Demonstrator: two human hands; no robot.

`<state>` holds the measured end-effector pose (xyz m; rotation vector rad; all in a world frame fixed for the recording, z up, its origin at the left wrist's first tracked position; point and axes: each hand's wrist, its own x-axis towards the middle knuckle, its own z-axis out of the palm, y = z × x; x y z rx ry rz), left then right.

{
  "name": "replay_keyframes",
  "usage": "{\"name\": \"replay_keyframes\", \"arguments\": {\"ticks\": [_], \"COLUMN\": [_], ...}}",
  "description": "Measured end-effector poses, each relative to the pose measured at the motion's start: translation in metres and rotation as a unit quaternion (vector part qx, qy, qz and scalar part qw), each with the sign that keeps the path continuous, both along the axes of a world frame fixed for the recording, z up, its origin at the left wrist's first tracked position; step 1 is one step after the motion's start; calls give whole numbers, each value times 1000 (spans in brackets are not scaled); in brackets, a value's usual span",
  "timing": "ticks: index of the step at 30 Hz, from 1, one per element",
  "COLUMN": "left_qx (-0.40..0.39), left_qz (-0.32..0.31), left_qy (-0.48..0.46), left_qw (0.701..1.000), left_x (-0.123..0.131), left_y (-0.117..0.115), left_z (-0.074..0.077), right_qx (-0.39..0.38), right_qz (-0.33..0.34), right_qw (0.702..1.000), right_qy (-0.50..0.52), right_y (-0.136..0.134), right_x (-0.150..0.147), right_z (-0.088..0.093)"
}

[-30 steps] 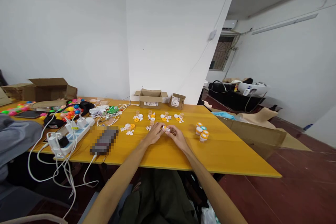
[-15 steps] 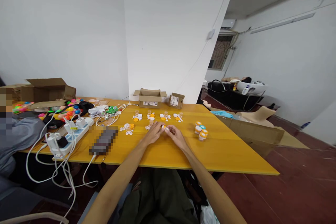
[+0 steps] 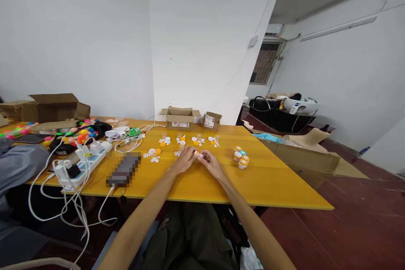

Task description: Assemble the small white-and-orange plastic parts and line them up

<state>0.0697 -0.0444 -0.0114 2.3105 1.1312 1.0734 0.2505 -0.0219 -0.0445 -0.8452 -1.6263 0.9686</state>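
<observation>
My left hand [image 3: 185, 161] and my right hand [image 3: 211, 164] meet above the middle of the wooden table [image 3: 209, 185]. Both have their fingers closed round a small orange-and-white plastic part [image 3: 196, 153], mostly covered by the fingertips. Just beyond the hands lie little groups of white toothed wheels [image 3: 153, 160], orange discs [image 3: 162, 144] and clear plastic cups [image 3: 179, 135]. To the right of my right hand stands a cluster of small round capped containers [image 3: 243, 161] with orange, white and teal tops.
Two cardboard boxes, an open one [image 3: 182, 119] and a smaller one [image 3: 211, 121], stand by the wall. On the left are a power strip [image 3: 95, 163] with tangled white cables, a blurred dark device [image 3: 124, 170] and colourful balls [image 3: 82, 136]. Beside the person sits someone's grey sleeve [image 3: 25, 158].
Both hands stay together round the small part, with the right fingers slightly shifted. At the far left, the neighbouring person has moved mostly out of view. The camera view has shifted slightly.
</observation>
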Motion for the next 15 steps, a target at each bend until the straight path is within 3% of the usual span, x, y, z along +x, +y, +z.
{"name": "replay_keyframes", "arguments": {"ticks": [15], "left_qx": [6], "left_qz": [-6], "left_qy": [13], "left_qw": [1000], "left_x": [0], "left_y": [1], "left_z": [-1], "right_qx": [0], "right_qz": [-4], "right_qw": [1000], "right_qy": [-11], "right_y": [3], "right_x": [1], "right_z": [-4]}}
